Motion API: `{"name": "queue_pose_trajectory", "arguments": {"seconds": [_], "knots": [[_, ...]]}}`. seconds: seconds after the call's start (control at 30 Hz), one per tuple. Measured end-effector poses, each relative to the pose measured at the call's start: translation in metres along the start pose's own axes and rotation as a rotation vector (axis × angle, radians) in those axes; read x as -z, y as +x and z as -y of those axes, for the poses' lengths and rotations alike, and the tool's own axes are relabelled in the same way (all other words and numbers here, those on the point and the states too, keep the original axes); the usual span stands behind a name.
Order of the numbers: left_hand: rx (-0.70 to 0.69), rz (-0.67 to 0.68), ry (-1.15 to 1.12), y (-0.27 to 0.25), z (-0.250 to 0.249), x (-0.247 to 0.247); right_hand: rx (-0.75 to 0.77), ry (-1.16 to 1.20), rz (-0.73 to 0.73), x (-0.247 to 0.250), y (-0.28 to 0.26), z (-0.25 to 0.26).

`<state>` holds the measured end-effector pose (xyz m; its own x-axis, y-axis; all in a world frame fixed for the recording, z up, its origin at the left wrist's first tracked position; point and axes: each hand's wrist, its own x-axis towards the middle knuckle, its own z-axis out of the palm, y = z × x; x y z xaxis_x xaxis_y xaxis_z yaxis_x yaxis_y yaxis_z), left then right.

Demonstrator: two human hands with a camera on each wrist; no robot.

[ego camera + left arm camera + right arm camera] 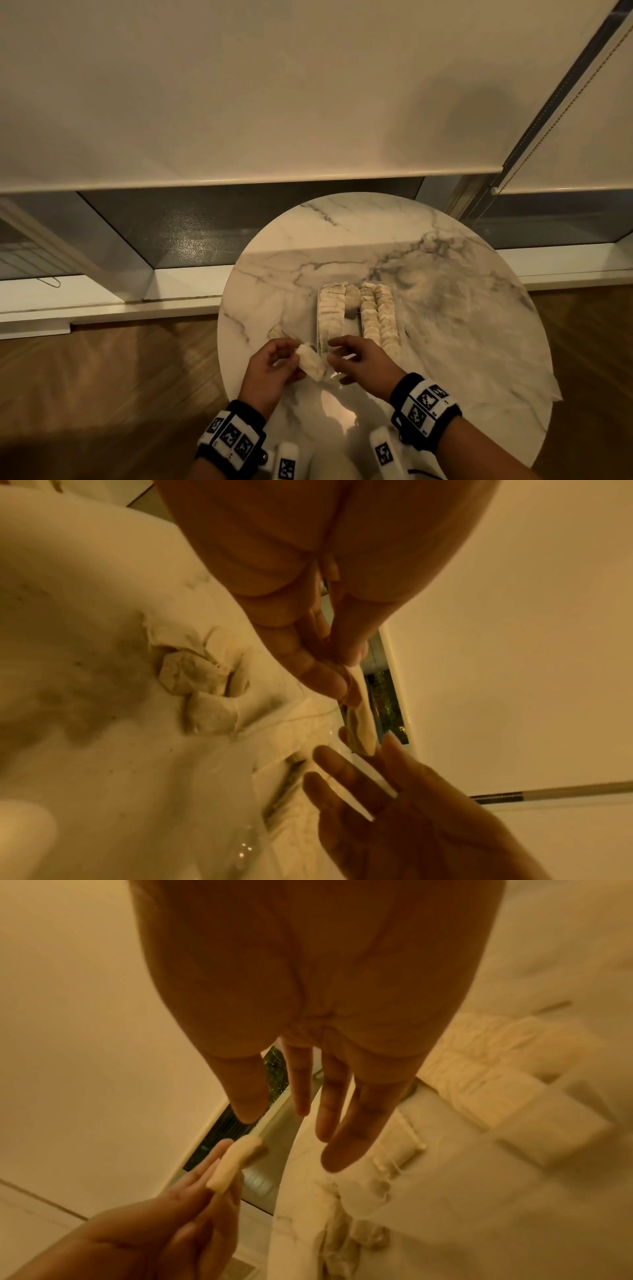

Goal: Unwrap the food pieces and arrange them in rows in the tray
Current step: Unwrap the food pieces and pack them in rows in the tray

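Round marble-topped desk (445, 342) standing on wood flooring before a low window with a pale roller blind (239, 85) drawn most of the way down; warm, dim light. A clear tray (317, 318) is sitting at the middle of the desk, pale food pieces (380, 318) lying in it in rows that run away from the person. The left hand (270, 368) is pinching one pale, elongated food piece (311, 366) between thumb and fingertips, just short of the tray's near end; whether any wrapper is clinging to it, cannot tell. The piece's long axis is pointing from the left hand toward the right hand (358, 359). The right hand is hanging beside the free end, fingers straight and relaxed, gripping nothing, close but apart from the piece. It is lying between piece and tray, so it looks nearer for placing. Crumpled, wrapper-like scraps (192, 674) are lying on the desk left of the tray.
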<state>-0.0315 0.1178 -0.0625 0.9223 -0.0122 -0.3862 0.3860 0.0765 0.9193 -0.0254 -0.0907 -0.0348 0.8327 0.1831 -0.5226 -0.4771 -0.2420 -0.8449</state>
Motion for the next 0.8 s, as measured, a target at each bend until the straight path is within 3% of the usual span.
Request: {"name": "queue_pose_trajectory", "arguments": {"seconds": [0.13,0.37,0.63,0.8], "knots": [[0.048,0.019,-0.123,0.000,0.000,-0.007,-0.036,0.168,0.056,-0.008,-0.003,0.003],[0.208,-0.005,-0.272,-0.004,0.001,-0.024,-0.003,0.294,-0.092,-0.009,0.002,-0.001],[0.197,-0.001,-0.130,-0.004,0.009,-0.044,0.026,-0.028,-0.175,-0.006,0.006,-0.013],[0.127,0.059,0.044,-0.002,0.002,-0.048,0.090,-0.101,-0.127,0.004,0.009,-0.006]]}}
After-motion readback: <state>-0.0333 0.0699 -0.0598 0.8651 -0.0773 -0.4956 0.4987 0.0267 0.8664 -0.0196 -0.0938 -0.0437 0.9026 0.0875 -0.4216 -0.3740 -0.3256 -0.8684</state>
